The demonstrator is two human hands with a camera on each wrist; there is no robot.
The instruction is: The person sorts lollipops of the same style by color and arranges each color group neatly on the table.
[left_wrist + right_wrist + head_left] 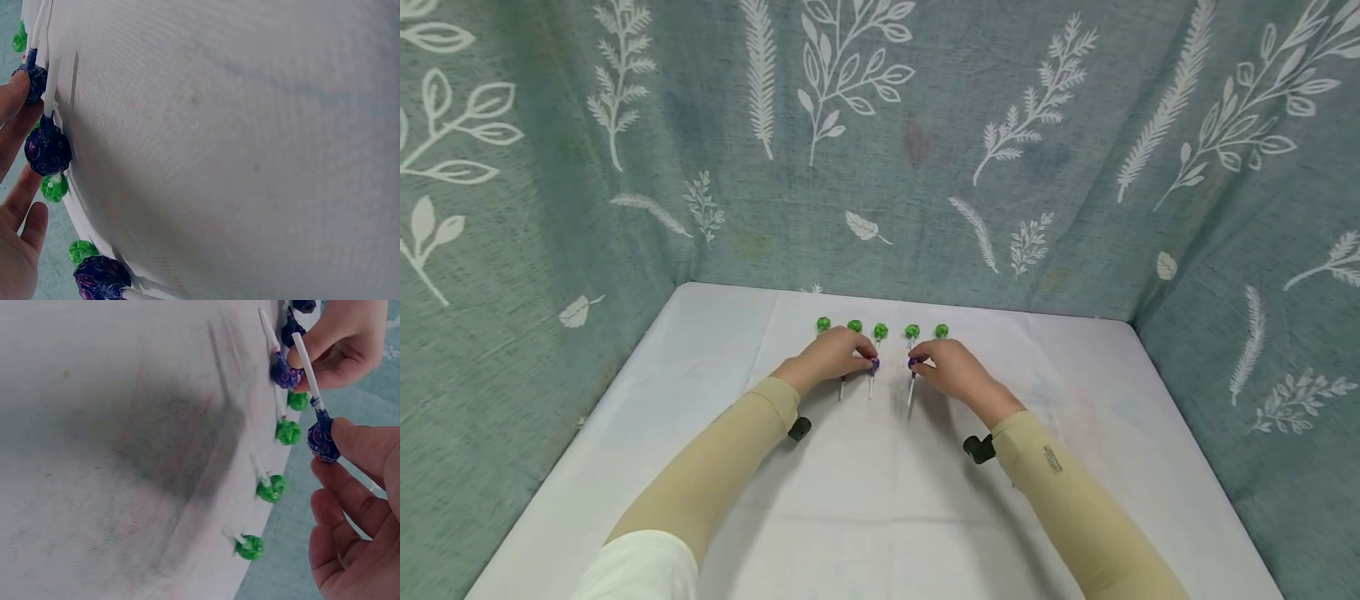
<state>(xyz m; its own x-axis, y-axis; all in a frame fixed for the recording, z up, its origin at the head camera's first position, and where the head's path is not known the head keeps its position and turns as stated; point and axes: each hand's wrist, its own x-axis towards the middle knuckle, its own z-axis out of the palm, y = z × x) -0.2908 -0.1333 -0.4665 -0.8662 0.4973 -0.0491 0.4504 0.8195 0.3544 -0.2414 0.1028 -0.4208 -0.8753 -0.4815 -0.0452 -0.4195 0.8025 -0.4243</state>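
My left hand [833, 354] pinches a purple-wrapped lollipop [875, 364] between thumb and fingertips, its white stick pointing towards me. To the right, my right hand [957, 367] holds another purple lollipop [323, 439] by its wrapped head, with thumb and index finger; its stick slants down towards me in the head view. Two more purple lollipops, one [48, 147] and another [103, 278], lie by the left hand, which mostly hides them from the head view. Green-wrapped lollipops [912, 332] form a row just beyond both hands.
A white cloth [887, 483] covers the table. Leaf-patterned grey-green curtains [910, 200] stand behind it and at both sides. Dark wrist camera mounts, one on the left [800, 429] and one on the right [979, 450], stick out below the wrists.
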